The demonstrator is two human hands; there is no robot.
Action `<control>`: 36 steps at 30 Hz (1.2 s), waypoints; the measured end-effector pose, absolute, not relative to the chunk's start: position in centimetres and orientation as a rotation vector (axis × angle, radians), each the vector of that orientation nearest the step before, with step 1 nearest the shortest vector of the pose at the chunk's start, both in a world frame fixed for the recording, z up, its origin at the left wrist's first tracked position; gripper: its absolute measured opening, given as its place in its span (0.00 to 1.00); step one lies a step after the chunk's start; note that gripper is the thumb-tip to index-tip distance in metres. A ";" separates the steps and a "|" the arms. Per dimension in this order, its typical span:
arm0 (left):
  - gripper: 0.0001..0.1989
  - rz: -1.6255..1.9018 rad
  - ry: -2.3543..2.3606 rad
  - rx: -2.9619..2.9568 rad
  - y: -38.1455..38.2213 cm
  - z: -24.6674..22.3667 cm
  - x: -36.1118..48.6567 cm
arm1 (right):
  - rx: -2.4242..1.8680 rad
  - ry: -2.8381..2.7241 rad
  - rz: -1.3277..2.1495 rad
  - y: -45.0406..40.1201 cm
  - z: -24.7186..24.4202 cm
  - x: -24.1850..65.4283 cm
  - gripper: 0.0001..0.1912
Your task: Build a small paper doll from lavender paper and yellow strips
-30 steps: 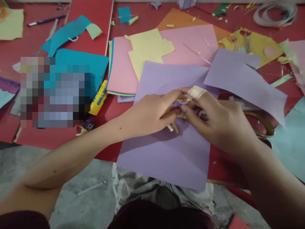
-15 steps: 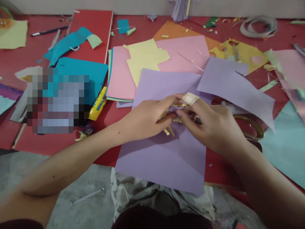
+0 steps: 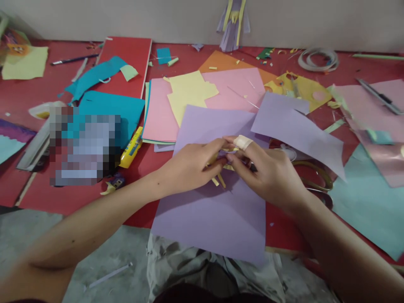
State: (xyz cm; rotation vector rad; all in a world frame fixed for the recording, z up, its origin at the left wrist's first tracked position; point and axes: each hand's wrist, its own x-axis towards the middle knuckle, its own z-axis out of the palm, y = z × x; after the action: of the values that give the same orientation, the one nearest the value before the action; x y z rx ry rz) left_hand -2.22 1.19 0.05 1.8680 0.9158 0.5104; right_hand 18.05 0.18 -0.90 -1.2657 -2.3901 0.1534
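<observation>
Between my fingers is a small purple-and-yellow paper piece (image 3: 223, 155), with narrow yellow strips (image 3: 221, 180) poking out below; most of it is covered by my hands. My left hand (image 3: 200, 164) pinches it from the left. From the right, my right hand (image 3: 263, 168) grips the same piece, with a strip of tape (image 3: 243, 142) around one finger. A dark object, too hidden to name, shows under the right fingers. Both hands are over a large purple sheet (image 3: 214, 227) that overhangs the front table edge.
Scissors (image 3: 325, 179) lie right of my hand, partly under a purple offcut (image 3: 303, 126). A yellow glue stick (image 3: 131, 148) and a blurred-out device (image 3: 88, 145) are at left. A cutter knife (image 3: 380, 97) lies far right. A fringed paper figure (image 3: 233, 25) leans on the wall.
The view has tilted up and shifted slightly right, showing more of the wall and the fringed figure. Both hands keep the same hold on the paper piece.
</observation>
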 end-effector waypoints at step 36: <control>0.16 0.656 0.811 1.361 0.8 -0.1 -2.0 | -1.304 -2.044 0.554 -0.2 -0.6 17.6 0.14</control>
State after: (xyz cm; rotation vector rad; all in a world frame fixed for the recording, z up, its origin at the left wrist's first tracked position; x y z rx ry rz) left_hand -2.00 0.78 -0.11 1.3615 0.8111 0.6558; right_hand 17.60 -0.23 -0.58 -1.3044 -2.0440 0.5539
